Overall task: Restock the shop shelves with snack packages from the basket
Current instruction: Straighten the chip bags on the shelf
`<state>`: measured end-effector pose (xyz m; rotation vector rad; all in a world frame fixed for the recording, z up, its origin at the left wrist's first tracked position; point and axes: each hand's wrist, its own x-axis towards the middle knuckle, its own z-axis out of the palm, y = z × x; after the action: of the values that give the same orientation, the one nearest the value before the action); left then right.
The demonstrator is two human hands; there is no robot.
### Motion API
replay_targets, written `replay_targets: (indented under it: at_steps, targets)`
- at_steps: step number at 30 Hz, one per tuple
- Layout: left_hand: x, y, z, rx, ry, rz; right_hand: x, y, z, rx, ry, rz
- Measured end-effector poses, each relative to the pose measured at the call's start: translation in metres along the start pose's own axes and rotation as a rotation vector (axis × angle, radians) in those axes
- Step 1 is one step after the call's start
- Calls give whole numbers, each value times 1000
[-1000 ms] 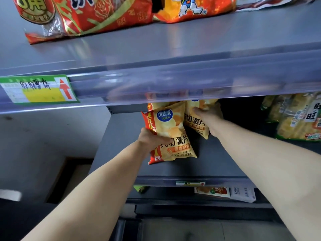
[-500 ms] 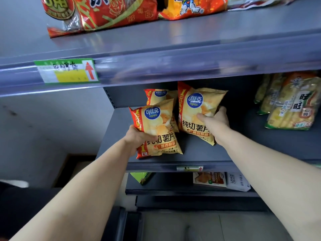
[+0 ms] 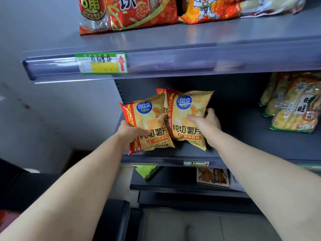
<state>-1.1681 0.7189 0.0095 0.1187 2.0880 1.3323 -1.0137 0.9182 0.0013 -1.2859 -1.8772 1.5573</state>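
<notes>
Two yellow chip bags with red side stripes and blue logos stand on the grey middle shelf [image 3: 243, 150]. My left hand [image 3: 130, 133] grips the left chip bag [image 3: 147, 122] at its lower left edge. My right hand [image 3: 205, 122] holds the right chip bag [image 3: 185, 117], thumb on its front and fingers behind its right edge. The corner of a third chip bag [image 3: 160, 91] shows behind these two. No basket is in view.
Red and orange snack bags [image 3: 132, 13] lie on the top shelf above a green price label [image 3: 101, 65]. Yellow rice-cracker packs [image 3: 293, 105] fill the middle shelf's right end. Lower shelves hold a green pack [image 3: 147, 171] and a white-orange pack [image 3: 212, 176]. A wall is at left.
The view has tilted so the middle shelf shows fully. Both hands have drawn the two chip bags closer together and a little toward the shelf's front.
</notes>
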Motion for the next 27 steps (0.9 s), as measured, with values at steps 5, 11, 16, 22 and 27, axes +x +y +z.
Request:
replay_targets:
  at_steps: [5, 11, 16, 22, 27]
  targets:
    - [-4, 0, -22, 36, -88, -40, 11, 10, 30, 36, -185, 75]
    - [22, -2, -11, -3, 78, 13, 37, 5, 56, 35, -115, 58]
    - [59, -8, 13, -63, 136, 75, 71, -3, 57, 11, -57, -5]
    - [73, -11, 22, -131, -97, 188, 95, -4, 40, 66, -71, -57]
    - [56, -4, 17, -104, -353, 192, 99, -1, 38, 211, 34, -16]
